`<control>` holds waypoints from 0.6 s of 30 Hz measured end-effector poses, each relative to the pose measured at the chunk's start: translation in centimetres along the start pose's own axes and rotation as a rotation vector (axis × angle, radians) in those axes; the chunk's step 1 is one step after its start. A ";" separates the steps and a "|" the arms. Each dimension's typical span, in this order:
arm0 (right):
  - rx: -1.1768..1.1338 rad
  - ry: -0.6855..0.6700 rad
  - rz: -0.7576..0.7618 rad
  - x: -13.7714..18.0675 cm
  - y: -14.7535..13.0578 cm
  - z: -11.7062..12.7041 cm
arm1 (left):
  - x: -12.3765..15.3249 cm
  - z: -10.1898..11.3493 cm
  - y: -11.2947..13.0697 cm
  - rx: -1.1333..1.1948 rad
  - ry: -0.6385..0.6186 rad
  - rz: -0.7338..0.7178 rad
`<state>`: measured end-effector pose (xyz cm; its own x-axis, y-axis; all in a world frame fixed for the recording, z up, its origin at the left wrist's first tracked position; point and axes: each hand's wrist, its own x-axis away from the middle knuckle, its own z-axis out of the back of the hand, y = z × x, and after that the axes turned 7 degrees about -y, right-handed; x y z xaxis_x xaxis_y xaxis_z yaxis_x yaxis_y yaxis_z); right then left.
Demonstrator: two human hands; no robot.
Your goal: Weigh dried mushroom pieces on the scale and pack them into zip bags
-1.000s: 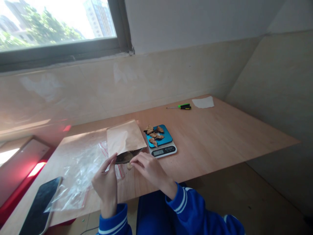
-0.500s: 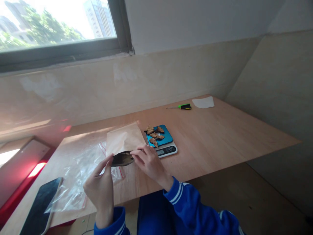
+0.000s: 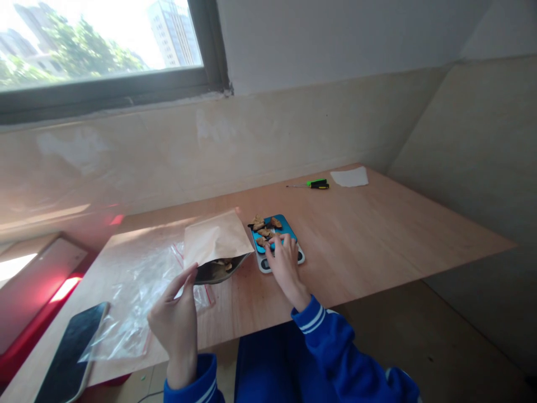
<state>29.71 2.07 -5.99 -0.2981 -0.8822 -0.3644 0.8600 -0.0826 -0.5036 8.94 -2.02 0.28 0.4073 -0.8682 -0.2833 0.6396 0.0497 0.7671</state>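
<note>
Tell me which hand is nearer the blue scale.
Right. The right hand lies over the scale, fingers among the brown pieces; the left hand pinches the paper bag at its mouth, left of the scale.

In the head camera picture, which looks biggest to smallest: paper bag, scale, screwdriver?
1. paper bag
2. scale, partly under the right hand
3. screwdriver, smallest, though it lies farthest away

Wooden table (image 3: 377, 235) before me: green-and-black screwdriver (image 3: 312, 184) and white paper sheet (image 3: 349, 177) just beside each other at the far edge, clear zip bags (image 3: 134, 291) to my left, a dark phone (image 3: 67, 358) at the near-left corner, window (image 3: 96, 45) above.
</note>
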 end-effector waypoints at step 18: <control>-0.564 -0.094 0.380 6.2 -7.9 3.7 | 0.3 0.1 -0.2 0.050 -0.008 0.033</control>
<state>22.63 -4.47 -1.37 0.0407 -0.8407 -0.5400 0.5432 0.4722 -0.6942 8.90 -2.35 0.04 0.4220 -0.8707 -0.2526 0.5922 0.0538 0.8040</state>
